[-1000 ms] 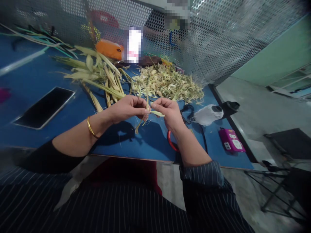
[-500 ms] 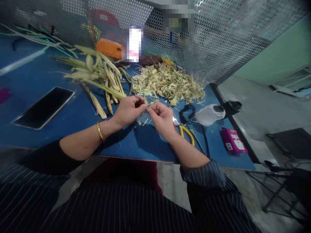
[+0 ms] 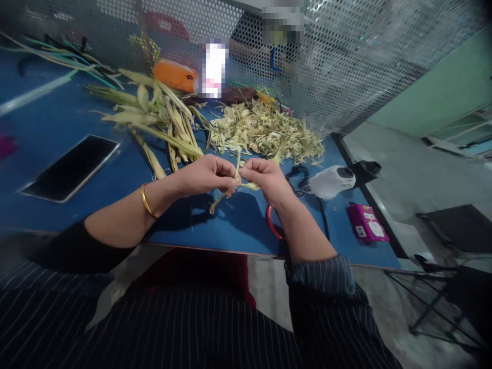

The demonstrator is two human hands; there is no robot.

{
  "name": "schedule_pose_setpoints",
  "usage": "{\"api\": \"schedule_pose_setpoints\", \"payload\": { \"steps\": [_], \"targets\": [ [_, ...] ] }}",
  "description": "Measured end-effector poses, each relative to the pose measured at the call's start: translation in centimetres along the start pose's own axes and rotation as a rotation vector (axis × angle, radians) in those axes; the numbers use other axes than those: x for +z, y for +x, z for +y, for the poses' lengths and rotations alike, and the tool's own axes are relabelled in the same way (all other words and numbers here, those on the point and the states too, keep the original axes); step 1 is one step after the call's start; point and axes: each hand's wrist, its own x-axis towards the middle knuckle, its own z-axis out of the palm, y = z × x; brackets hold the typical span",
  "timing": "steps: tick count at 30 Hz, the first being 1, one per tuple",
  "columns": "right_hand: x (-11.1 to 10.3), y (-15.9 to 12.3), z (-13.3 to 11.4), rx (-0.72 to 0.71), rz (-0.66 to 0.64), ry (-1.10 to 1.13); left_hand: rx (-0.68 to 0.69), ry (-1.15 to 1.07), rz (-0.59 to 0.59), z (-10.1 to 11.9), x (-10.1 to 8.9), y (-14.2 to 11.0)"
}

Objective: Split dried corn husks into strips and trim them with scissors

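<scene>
My left hand (image 3: 205, 177) pinches a small piece of corn husk (image 3: 218, 201) between thumb and fingers, above the blue table (image 3: 230, 230). Its pale strips cross at my fingertips: one points up, one reaches right, and a browner end hangs down to the left. Fine thread shows faintly around the crossing. Close against it, my right hand (image 3: 267, 179) has thumb and forefinger pressed together; what lies between them is too small to make out. Beneath my right wrist is a red loop handle (image 3: 270, 223), mostly covered.
Long corn husks (image 3: 154, 115) lie at the back left, with a heap of shredded husk (image 3: 269, 128) beside them. A phone (image 3: 71, 168) lies on the left. A white thread cone (image 3: 330, 182), a black cord (image 3: 298, 179) and a purple packet (image 3: 368, 223) are on the right.
Both hands have come slightly nearer and lower with the husk piece, showing more of its strips. My right forearm now covers the yellow handle, and the red one shows instead.
</scene>
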Motion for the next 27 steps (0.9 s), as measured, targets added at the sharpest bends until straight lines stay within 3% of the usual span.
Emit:
{"api": "schedule_pose_setpoints", "payload": {
  "steps": [3, 6, 9, 13, 17, 21, 24, 27],
  "targets": [
    [0.1, 0.2, 0.4, 0.196, -0.073, 0.314, 0.004, -0.133, 0.108, -0.2, 0.2, 0.2],
    [1.0, 0.2, 0.8, 0.209, -0.033, 0.353, 0.017, -0.112, 0.303, -0.8, 0.6, 0.6],
    [2.1, -0.1, 1.0, 0.086, 0.113, 0.107, 0.012, 0.015, 0.471, -1.4, 0.8, 1.0],
    [2.8, -1.0, 0.7, -0.292, 0.190, -0.482, 0.039, 0.309, 0.595, -1.6, 0.7, 0.9],
    [2.5, -1.7, 0.2, -0.527, 0.130, -0.918, 0.060, 0.430, 0.523, -1.4, 0.7, 0.5],
    [1.7, -1.7, -0.1, -0.608, 0.048, -1.085, 0.036, 0.468, 0.361, -1.0, 0.3, 0.3],
    [0.9, -1.3, -0.3, -0.558, 0.036, -0.948, -0.004, 0.392, 0.187, -0.8, 0.0, 0.3],
    [0.1, -0.7, -0.5, -0.407, 0.062, -0.591, -0.047, 0.155, 0.089, -0.6, 0.0, 0.2]
  ]
}}
